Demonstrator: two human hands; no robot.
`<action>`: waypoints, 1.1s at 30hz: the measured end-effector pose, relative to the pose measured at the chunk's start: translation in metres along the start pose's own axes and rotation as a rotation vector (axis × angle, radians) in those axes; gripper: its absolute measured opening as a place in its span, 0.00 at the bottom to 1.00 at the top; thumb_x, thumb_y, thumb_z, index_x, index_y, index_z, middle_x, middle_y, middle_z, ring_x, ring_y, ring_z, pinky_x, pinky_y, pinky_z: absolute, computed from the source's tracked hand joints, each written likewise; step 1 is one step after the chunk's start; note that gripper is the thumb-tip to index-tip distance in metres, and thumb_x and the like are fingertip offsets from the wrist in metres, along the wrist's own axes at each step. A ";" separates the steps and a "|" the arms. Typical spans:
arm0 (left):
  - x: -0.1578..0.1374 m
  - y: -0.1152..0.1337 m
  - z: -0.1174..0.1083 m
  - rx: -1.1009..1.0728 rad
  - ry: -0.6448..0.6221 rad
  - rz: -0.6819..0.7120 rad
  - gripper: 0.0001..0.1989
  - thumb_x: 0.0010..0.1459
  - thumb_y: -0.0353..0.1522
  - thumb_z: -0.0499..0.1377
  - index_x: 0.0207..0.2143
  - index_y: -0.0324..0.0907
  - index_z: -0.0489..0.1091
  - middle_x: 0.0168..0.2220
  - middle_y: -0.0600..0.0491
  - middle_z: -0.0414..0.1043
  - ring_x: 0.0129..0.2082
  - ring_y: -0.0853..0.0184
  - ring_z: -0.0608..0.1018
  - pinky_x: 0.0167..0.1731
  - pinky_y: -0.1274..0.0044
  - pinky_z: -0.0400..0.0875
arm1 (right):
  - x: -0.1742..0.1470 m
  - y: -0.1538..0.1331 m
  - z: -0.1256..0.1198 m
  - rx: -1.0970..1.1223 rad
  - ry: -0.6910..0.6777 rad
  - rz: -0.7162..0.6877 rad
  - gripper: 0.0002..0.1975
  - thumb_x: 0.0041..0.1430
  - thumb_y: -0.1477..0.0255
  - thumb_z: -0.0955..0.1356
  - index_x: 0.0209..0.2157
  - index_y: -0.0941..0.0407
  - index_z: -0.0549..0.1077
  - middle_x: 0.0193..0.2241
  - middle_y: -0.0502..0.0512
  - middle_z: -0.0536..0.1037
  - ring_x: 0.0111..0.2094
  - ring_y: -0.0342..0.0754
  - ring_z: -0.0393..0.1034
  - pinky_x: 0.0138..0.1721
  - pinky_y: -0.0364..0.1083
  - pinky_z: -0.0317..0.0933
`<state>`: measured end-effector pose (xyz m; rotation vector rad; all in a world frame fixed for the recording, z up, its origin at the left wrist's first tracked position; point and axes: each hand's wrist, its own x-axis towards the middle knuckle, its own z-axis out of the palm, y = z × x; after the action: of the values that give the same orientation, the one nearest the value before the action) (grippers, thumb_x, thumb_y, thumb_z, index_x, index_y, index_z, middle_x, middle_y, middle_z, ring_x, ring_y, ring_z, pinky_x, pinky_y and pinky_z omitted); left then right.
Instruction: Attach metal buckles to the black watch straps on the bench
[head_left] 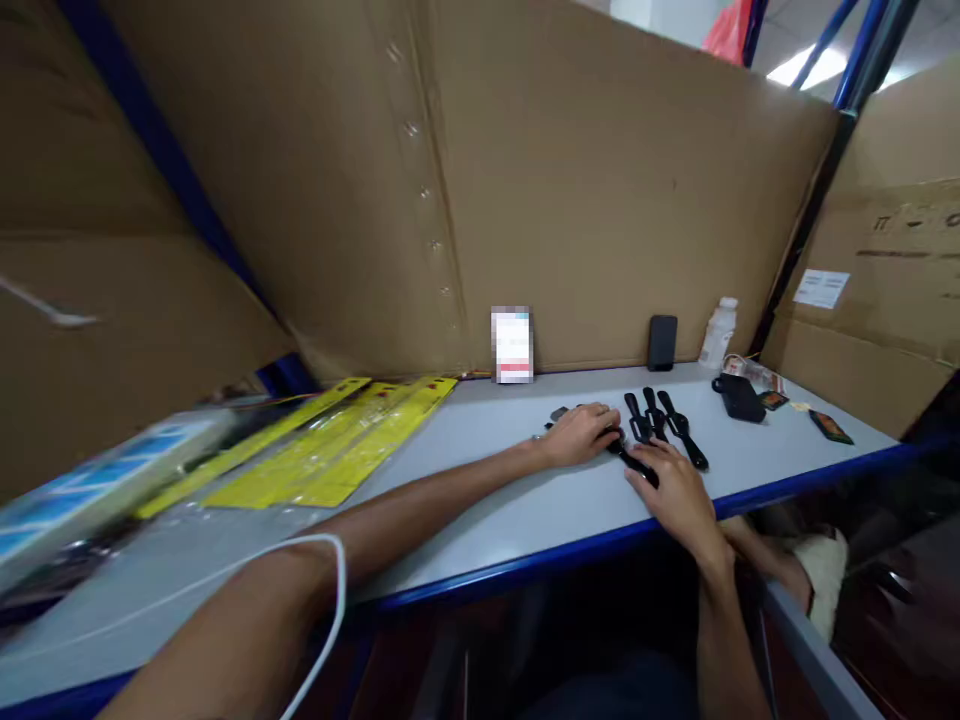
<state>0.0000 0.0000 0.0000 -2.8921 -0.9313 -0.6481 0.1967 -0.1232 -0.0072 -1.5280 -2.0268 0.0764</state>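
Observation:
A slim black handled tool [634,461] lies at a slant on the white tabletop between my two hands. My left hand [581,435] is closed, its curled fingers at the tool's upper left end, with part of that end hidden beneath them. My right hand [673,493] pinches the lower right end between thumb and fingers. Just beyond it, several similar black tools with slotted middles [656,415] are laid side by side. Small dark pieces [558,413] show behind my left wrist; their kind is unclear.
Yellow packaging cards [337,450] and clear plastic lie left. A lit phone [513,345] and a dark phone-like slab [662,343] lean on the cardboard wall. A bottle [719,332] and black pouch [741,398] stand right. A white cable [339,570] crosses my left arm.

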 end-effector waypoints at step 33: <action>0.000 0.010 -0.013 0.001 0.039 0.137 0.05 0.61 0.26 0.56 0.38 0.42 0.71 0.39 0.49 0.73 0.41 0.62 0.75 0.40 0.73 0.67 | 0.030 -0.037 0.005 -0.421 -0.018 0.110 0.17 0.68 0.82 0.58 0.49 0.63 0.74 0.46 0.65 0.79 0.49 0.56 0.70 0.49 0.51 0.57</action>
<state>0.0008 -0.0106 0.0130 -2.8993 -0.7205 -0.6896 0.1579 -0.1074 0.0152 -1.8969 -2.0605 -0.3131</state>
